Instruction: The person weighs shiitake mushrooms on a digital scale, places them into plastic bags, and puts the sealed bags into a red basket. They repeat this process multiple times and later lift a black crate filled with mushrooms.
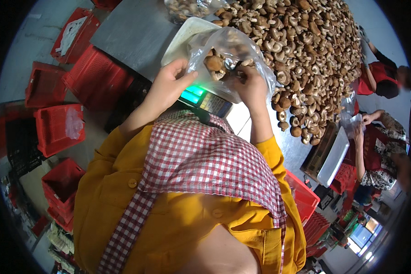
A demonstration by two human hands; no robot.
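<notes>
A clear plastic bag (226,41) with brown-capped shiitake mushrooms (215,63) inside rests on the white tray (174,42) of a weighing scale. Its green display (192,94) is lit, on the side towards me. My left hand (169,84) pinches the bag's near left edge between thumb and fingers. On the other side, my right hand (251,85) reaches into the bag's mouth with curled fingers. Mushrooms lie close to those fingertips, which are partly hidden, so whether they grip anything is unclear.
A large heap of shiitake mushrooms (304,44) covers the metal table (130,30) to the right. Another filled bag (190,9) stands behind the scale. Red plastic crates (97,80) line the left. Two people work at right, near a second scale's tray (334,157).
</notes>
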